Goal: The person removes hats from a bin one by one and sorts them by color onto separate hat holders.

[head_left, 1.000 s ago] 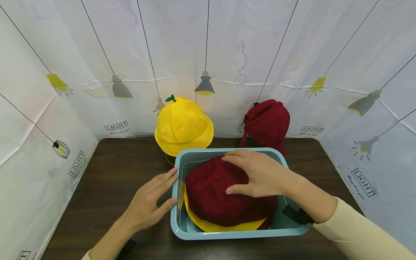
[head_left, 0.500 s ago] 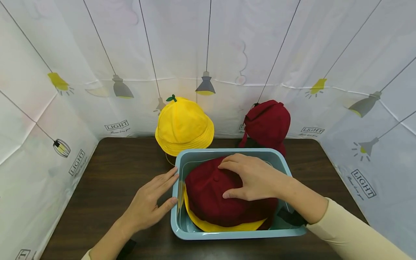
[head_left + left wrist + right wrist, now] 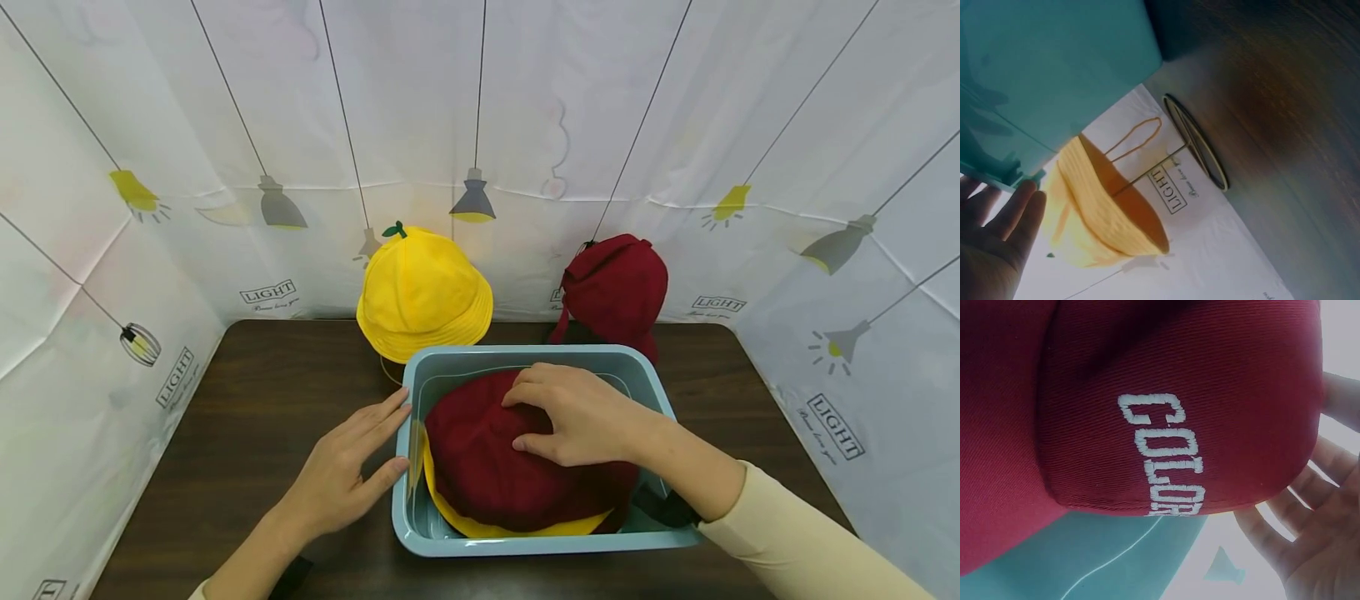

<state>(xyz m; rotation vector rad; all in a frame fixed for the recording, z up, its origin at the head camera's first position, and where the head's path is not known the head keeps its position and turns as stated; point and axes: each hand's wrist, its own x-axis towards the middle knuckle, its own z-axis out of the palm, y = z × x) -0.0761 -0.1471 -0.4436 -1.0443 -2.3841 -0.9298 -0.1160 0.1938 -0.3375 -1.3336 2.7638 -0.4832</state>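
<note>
A dark red cap lies on a yellow hat in a light blue plastic basin. My right hand is over the cap, its bent fingers and thumb gripping the crown. In the right wrist view, white stitched letters reading COLOR show on the cap, with the spread fingers at its edge. My left hand lays straight fingertips and thumb against the basin's left side. The left wrist view shows these fingers at the rim.
Behind the basin, a bright yellow bucket hat with a green leaf hangs on a wire stand. To its right is another dark red cap. Everything stands on a dark wooden table before a white printed curtain.
My right hand has moved slightly left and lower onto the cap, and its fingers and thumb have drawn closer together. My left hand has stayed at the basin's side.
</note>
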